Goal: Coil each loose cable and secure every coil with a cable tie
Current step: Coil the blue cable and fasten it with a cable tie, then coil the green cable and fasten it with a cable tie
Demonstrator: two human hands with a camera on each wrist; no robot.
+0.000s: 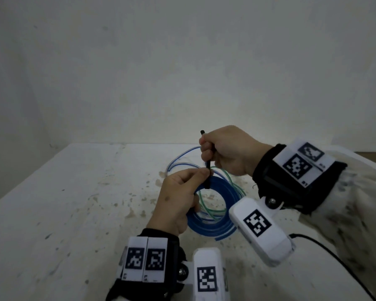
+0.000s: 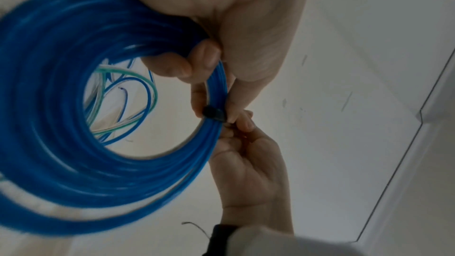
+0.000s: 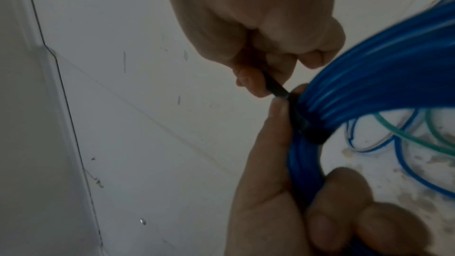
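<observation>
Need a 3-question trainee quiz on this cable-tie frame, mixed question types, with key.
1. True or false: the black cable tie is already wrapped around the blue cable coil.
2. Which hand pulls the tie's free tail? A) left hand B) right hand
3. Fill in: loose on the table beyond the coil lie thin blue and ____ cables.

Key: 1 true; 2 B; 3 green. The left hand grips the coil and pinches it at the tie; the right hand grips the tail, which sticks up past its fist.
</observation>
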